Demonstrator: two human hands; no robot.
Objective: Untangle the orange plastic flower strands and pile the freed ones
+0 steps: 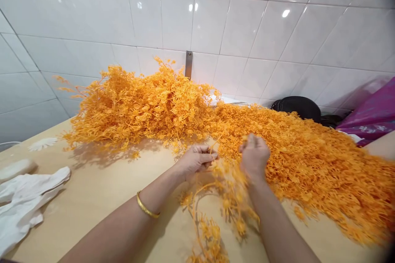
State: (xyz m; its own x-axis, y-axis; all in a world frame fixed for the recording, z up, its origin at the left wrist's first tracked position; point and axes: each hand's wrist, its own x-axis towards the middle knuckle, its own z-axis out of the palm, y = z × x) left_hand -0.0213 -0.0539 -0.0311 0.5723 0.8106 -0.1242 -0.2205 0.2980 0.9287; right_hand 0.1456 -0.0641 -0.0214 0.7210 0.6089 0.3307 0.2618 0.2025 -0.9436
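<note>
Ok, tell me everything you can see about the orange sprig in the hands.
The orange sprig looks like moulded plastic: thin stems with small frilly tips, blurred. It hangs between both hands, pinched by the left hand and seemingly the right hand, trailing onto the tan table in front of the orange heap.

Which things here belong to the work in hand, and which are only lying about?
In use: left hand, right hand, the orange sprig they hold, orange pile.
Lying about: white cloth, white flower, black bag, purple bag.

no readable text, labels or signs
</note>
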